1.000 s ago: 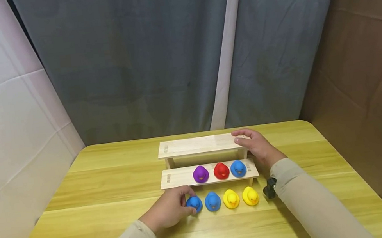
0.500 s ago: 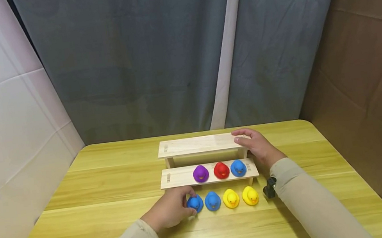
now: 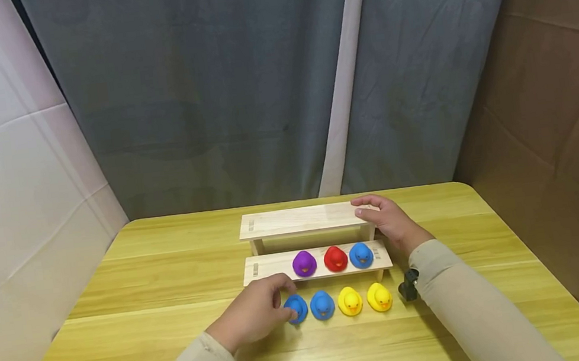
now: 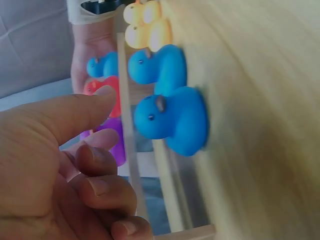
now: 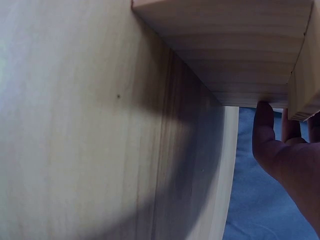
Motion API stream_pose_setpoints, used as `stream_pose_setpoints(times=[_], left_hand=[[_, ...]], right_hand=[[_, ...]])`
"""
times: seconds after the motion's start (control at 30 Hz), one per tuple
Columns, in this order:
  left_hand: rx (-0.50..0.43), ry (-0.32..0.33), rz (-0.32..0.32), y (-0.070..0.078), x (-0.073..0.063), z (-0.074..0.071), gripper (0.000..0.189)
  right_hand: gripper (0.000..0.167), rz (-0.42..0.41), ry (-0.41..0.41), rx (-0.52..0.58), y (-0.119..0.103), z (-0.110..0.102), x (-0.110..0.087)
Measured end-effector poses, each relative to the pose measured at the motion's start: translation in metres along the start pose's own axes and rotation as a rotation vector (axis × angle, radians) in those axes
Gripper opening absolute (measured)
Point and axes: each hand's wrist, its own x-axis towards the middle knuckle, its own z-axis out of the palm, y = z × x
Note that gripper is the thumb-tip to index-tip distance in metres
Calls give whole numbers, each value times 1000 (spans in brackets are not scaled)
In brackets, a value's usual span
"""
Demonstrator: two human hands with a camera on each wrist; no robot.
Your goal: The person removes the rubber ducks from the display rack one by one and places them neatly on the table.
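Observation:
My left hand is beside the leftmost blue rubber duck on the table. In the left wrist view a gap shows between its loosely bent fingers and that duck. A second blue duck and two yellow ducks continue the row to the right. With its thumb on top and fingers at the back edge, my right hand grips the right end of the upper wooden shelf. The lower shelf carries a purple duck, a red duck and a blue duck.
The two-step wooden stand rests on a wood-grain table. A grey curtain hangs behind, with a white cloth at the left and a brown one at the right.
My left hand has let go of the leftmost blue duck, its fingers parting and lifting slightly left. The duck had shifted a little right. My right hand stays on the shelf.

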Motion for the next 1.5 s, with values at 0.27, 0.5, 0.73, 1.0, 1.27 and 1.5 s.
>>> stream_pose_setpoints(times=[0.27,0.5,0.73,1.0,1.27,1.5], left_hand=[[-37,99,-24,5,5,-11,27],[-77,162,-34,5,14,-17,30],[-75,189,-44,7,25,-19,35],[-79,182,-45,8,33,-17,36],[-64,178,-65,8,39,-14,35],[-61,172,-60,8,43,-11,35]], right_hand=[[41,6,3,-2,0,-1,1],[41,-7,0,5,0,-1,0],[39,6,6,2,1,-1,2],[42,-13,-11,4,0,-2,1],[40,-3,-8,-2,2,-2,2],[42,-13,-12,-7,1,-3,0]])
